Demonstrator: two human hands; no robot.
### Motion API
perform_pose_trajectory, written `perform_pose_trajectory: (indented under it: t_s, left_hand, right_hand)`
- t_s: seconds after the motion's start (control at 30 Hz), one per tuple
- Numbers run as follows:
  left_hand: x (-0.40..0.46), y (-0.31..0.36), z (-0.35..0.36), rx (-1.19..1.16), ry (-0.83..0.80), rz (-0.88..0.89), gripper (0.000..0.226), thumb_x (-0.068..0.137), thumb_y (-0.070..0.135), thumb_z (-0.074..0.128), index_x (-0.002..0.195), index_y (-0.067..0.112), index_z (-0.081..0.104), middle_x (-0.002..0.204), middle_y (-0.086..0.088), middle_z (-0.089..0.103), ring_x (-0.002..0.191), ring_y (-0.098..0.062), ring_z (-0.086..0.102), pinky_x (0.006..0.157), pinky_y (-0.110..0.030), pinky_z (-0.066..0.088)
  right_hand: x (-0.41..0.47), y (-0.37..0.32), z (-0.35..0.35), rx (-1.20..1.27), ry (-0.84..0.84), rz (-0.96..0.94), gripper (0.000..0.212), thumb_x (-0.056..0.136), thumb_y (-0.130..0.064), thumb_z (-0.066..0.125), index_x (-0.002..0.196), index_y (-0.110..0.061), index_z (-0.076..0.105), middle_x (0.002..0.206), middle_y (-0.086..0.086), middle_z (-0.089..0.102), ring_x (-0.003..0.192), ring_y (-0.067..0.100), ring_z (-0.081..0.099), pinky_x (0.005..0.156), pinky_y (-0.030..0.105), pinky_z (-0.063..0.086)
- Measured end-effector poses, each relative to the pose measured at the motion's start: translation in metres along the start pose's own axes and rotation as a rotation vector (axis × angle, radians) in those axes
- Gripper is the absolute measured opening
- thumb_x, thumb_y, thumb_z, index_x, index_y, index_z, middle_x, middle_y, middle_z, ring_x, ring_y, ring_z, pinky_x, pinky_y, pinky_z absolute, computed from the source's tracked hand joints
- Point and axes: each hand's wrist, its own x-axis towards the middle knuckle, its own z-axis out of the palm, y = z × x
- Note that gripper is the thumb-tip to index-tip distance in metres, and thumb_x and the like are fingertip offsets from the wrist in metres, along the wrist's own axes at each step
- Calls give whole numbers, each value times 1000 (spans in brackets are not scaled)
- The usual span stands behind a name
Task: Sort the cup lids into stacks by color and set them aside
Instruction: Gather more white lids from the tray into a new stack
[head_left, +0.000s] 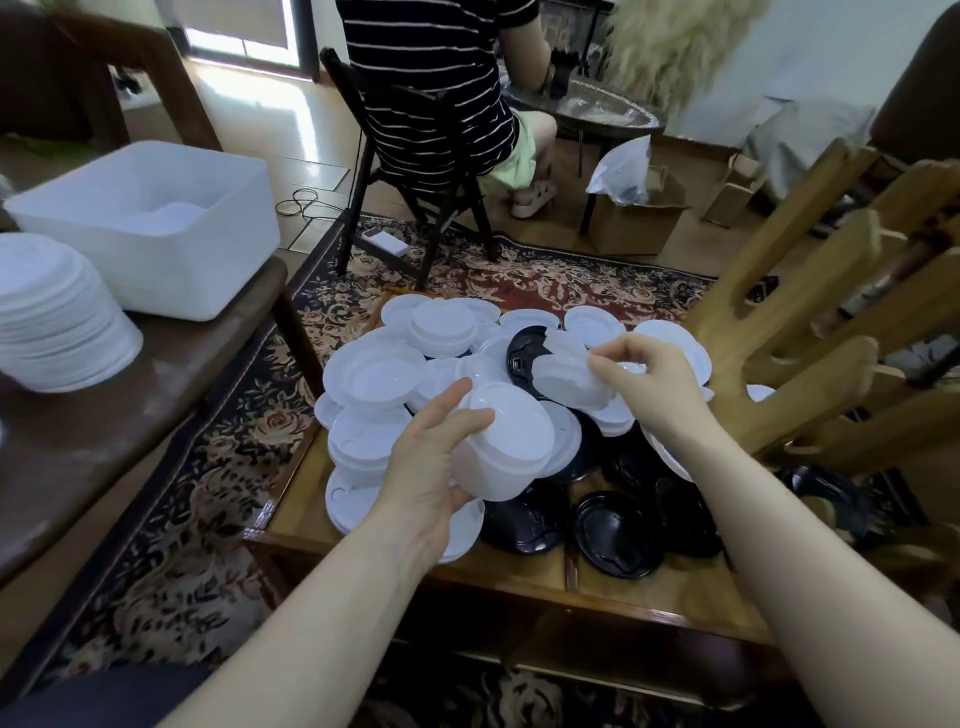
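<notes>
- While we look down over the low wooden worktop (519, 577), our left hand (431, 478) has its fingers and thumb curled round a small stack of white lids (501, 441), held tilted just above the heap.
- Our right hand (649, 384) pinches another white lid (569, 374) by its rim, lifted over the middle of the worktop, close to the stack in the left grip but apart from it.
- Loose white lids (374, 374) cover the far and left parts of the worktop, overlapping one another; some reach past its left edge.
- Black lids (618, 530) lie toward the near right part, partly under the white ones; one more black lid (524, 353) shows between the two hands.
- On the darker table (130, 415) to the left stand a tall sorted stack of white lids (57, 312) and, behind it, a white plastic bin (150, 228).
- A person in a striped shirt (431, 78) sits on a dark chair (415, 182) beyond the far edge, on the patterned rug (171, 519).
</notes>
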Motion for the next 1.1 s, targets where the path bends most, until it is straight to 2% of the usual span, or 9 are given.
perform_pose_trajectory:
  t_s: [0.13, 0.3, 0.4, 0.5, 0.6, 0.7, 0.87, 0.97, 1.1]
  left_hand:
    - [-2, -2, 2, 5, -1, -1, 31, 87, 14, 67, 106, 38, 67, 133, 1, 61, 121, -24, 55, 87, -41, 53]
    - [-3, -2, 2, 22, 0, -5, 31, 86, 14, 67, 105, 38, 66, 132, 1, 61, 118, -22, 57, 85, -40, 54]
    - [-1, -2, 1, 17, 7, -5, 33, 87, 13, 67, 109, 37, 66, 130, 2, 62, 115, -20, 58, 90, -42, 53]
    - [-2, -1, 0, 19, 1, 0, 36, 87, 13, 67, 115, 36, 65, 130, 2, 62, 112, -18, 59, 87, -39, 54]
    - [-2, -2, 2, 28, -26, 0, 37, 88, 14, 67, 116, 37, 64, 132, 2, 61, 115, -19, 58, 92, -41, 53]
    - [-4, -1, 3, 32, -54, 4, 36, 87, 15, 67, 115, 38, 64, 133, 2, 61, 118, -20, 57, 101, -46, 50]
    - [-5, -2, 5, 21, -82, 23, 35, 87, 17, 68, 115, 37, 65, 131, 2, 62, 119, -21, 58, 99, -45, 50]
    - [-5, -3, 5, 13, -81, 39, 37, 86, 22, 71, 119, 37, 65, 132, 2, 63, 120, -22, 58, 96, -44, 52]
    - [-7, -3, 4, 14, -72, 54, 47, 75, 29, 76, 119, 37, 65, 131, 3, 64, 116, -18, 61, 90, -40, 55]
  right_hand:
    - [-9, 7, 1, -157, -6, 5, 9, 92, -17, 64, 84, -20, 66, 91, -9, 67, 93, 14, 61, 86, 32, 46]
    - [-13, 8, 8, -100, 13, 12, 12, 92, -14, 64, 82, -22, 65, 86, -7, 68, 86, 13, 62, 79, 28, 47]
    - [-13, -4, 1, 161, 114, 70, 14, 92, -10, 61, 82, -18, 64, 73, -7, 65, 72, 10, 58, 70, 23, 45]
    - [-14, -15, -8, 480, 129, 254, 8, 95, -14, 59, 89, -15, 63, 75, -7, 65, 74, 14, 60, 67, 27, 49]
    - [-21, -23, -15, 759, 41, 409, 9, 99, -16, 54, 98, -13, 62, 71, -3, 68, 63, 11, 62, 55, 23, 53]
    - [-35, -30, -16, 890, -96, 445, 14, 97, -13, 54, 108, -9, 62, 74, -2, 71, 58, 9, 65, 52, 20, 54]
    - [-61, -29, -10, 929, -144, 512, 36, 95, 2, 53, 131, -3, 51, 95, 10, 72, 73, 20, 69, 58, 28, 59]
    - [-74, -30, -6, 910, -223, 476, 49, 90, 9, 54, 132, -15, 49, 91, 14, 73, 80, 27, 73, 66, 36, 62]
    - [-83, -31, -7, 664, -379, 320, 62, 81, -4, 68, 133, -33, 49, 94, 16, 70, 88, 27, 72, 65, 35, 59]
